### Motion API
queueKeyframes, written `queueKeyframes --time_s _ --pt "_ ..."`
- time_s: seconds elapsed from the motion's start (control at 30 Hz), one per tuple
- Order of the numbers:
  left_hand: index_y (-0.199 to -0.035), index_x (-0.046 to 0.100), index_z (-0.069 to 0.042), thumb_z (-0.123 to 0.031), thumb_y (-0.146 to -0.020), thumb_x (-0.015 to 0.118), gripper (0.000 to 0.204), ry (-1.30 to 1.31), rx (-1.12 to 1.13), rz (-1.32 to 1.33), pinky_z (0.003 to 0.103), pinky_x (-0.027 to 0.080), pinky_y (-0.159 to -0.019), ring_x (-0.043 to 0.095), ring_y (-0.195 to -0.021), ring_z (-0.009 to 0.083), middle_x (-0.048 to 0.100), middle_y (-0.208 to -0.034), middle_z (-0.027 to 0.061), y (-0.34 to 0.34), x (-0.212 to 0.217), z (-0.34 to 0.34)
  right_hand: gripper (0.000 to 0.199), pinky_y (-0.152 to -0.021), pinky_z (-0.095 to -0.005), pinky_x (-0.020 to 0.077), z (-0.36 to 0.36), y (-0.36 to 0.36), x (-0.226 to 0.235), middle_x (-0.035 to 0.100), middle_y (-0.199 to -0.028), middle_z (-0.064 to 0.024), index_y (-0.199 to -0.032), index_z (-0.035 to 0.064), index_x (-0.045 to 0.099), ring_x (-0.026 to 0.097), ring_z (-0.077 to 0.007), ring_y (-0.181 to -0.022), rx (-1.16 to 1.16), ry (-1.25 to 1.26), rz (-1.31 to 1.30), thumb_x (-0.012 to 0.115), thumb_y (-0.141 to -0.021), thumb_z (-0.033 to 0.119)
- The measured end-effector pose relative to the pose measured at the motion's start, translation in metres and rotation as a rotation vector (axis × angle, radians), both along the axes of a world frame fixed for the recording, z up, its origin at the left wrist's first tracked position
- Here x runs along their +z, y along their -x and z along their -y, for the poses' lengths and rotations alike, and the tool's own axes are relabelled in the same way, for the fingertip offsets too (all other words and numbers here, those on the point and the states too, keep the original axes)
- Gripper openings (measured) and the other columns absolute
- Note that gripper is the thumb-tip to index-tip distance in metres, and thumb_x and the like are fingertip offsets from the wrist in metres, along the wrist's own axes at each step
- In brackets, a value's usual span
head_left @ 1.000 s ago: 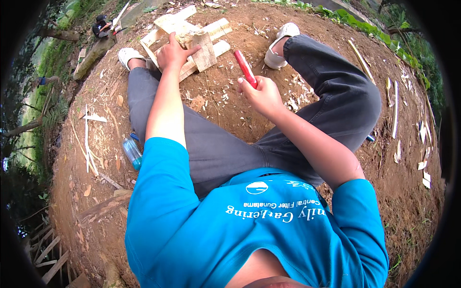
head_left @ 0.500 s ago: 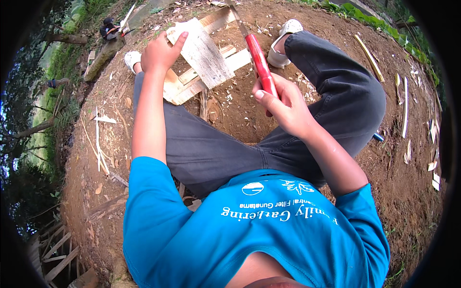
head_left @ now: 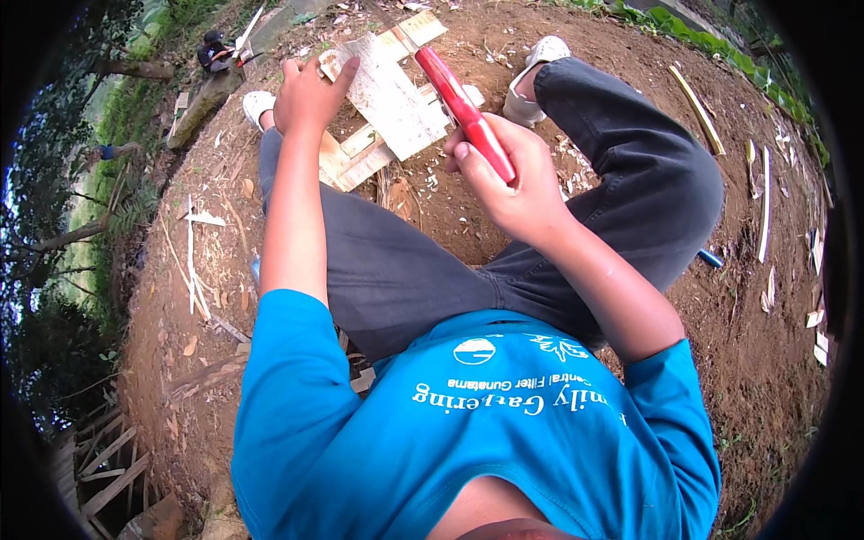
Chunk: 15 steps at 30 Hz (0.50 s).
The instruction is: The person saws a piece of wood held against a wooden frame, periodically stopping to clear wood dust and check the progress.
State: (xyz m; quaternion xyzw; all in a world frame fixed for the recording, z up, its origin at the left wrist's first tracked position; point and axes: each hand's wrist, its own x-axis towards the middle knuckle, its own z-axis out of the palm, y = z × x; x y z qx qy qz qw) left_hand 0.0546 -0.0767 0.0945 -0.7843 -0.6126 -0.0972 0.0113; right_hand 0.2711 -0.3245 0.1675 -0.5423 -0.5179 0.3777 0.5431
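Between my bent legs, my left hand (head_left: 308,97) grips the far left edge of a flat, pale wooden board (head_left: 391,101), thumb on its upper face. The board is tilted over several crossed pieces of light wood (head_left: 367,160). My right hand (head_left: 515,176) is closed round the red handle of a long-bladed knife (head_left: 463,112). The blade points away and to the left, over the far piece of wood. Its tip is hard to make out, and I cannot tell whether the blade touches the wood.
Wood chips and thin strips (head_left: 697,110) lie on the brown soil, mostly at the right. A small blue object (head_left: 711,258) is beside my right thigh. Another person (head_left: 214,54) sits far left near a log (head_left: 200,106). Leafy plants (head_left: 684,43) edge the ground.
The knife has swung leftward and tilts more to the left, its handle now nearer the board. My right hand moved slightly left with it. My left hand still grips the board.
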Motion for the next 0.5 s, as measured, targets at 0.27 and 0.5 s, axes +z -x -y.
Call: queueKeyframes --time_s 0.27,0.5 --pt "-0.119 0.068 -0.01 -0.06 -0.088 0.07 0.059 -0.167 -0.34 0.384 0.045 0.053 -0.092 0.068 -0.111 0.0379 0.071 -0.119 0.0169 -0.002 -0.001 -0.009 0.025 -0.062 -0.0418 0.0465 -0.006 0.01 -0.004 0.056 -0.066 -0.0166 -0.082 0.0001 0.058 0.058 -0.0295 -0.061 -0.021 0.082 0.037 0.063 -0.092 0.022" --pt "-0.094 0.07 -0.004 -0.066 -0.087 0.064 0.062 0.077 0.174 0.341 0.046 0.055 -0.083 0.072 -0.096 0.0396 0.075 -0.094 0.0216 -0.053 0.008 -0.041 0.025 -0.066 -0.0461 0.0493 -0.009 0.03 -0.002 0.06 -0.07 -0.0225 -0.082 -0.0002 0.059 0.064 -0.0401 -0.068 -0.082 0.04 0.058 0.063 -0.092 0.022"
